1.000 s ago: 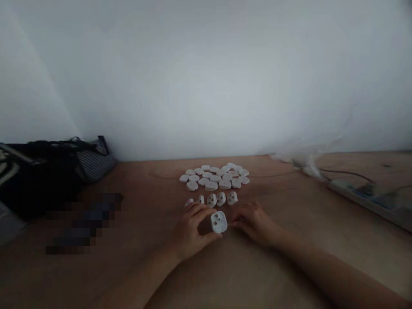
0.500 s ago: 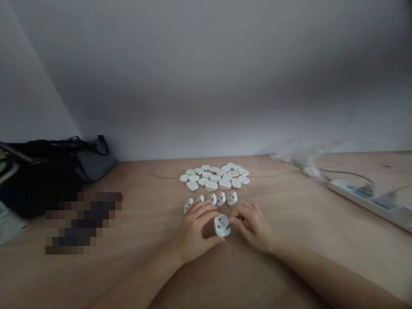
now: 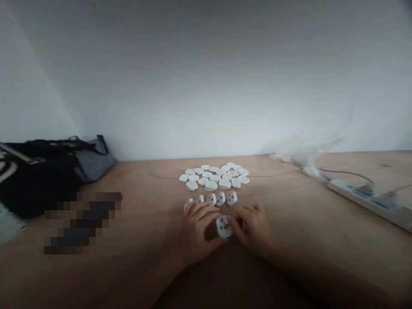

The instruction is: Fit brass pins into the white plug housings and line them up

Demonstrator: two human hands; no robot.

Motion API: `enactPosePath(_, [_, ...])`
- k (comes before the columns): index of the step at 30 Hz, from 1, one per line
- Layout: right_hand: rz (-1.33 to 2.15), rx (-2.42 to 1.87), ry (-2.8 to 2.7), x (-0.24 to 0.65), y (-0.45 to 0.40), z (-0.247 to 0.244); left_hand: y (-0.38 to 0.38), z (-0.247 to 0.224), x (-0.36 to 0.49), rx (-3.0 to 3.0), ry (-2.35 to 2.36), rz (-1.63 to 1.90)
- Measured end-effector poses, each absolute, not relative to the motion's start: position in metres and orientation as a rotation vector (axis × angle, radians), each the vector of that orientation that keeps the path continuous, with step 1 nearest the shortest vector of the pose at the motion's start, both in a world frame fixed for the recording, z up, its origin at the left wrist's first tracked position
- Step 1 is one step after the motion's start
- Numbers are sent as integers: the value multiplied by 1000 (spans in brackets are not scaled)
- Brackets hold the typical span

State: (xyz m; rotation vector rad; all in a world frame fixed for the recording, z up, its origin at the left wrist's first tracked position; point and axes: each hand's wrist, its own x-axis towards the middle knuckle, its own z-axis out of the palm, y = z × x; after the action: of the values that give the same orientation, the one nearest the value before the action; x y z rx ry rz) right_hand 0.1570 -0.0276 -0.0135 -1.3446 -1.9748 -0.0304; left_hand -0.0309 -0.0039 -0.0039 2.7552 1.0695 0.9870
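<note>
Head view: L hand [image 3: 197, 231] clamps a white plug part [image 3: 221, 232] nearest the viewer, open face out, prob. so R hand [image 3: 256, 227] can get at it; R fingers curl at its edge, can't tell if gripping. Similar pcs. [image 3: 231, 198] line up beyond, apart from the pile [image 3: 211, 186]; black bag [image 3: 41, 182], contents mostly unclear.

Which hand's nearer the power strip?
Right. The right hand is left of the power strip, well apart from it, fingers at the white plug. The left hand is farther left, holding that plug.
</note>
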Motion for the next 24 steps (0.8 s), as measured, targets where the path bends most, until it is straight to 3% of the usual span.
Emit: enactPosePath(24, [-37, -1453, -1920, 154, -33, -8, -10, -3, -23, 2726, 1109, 1089])
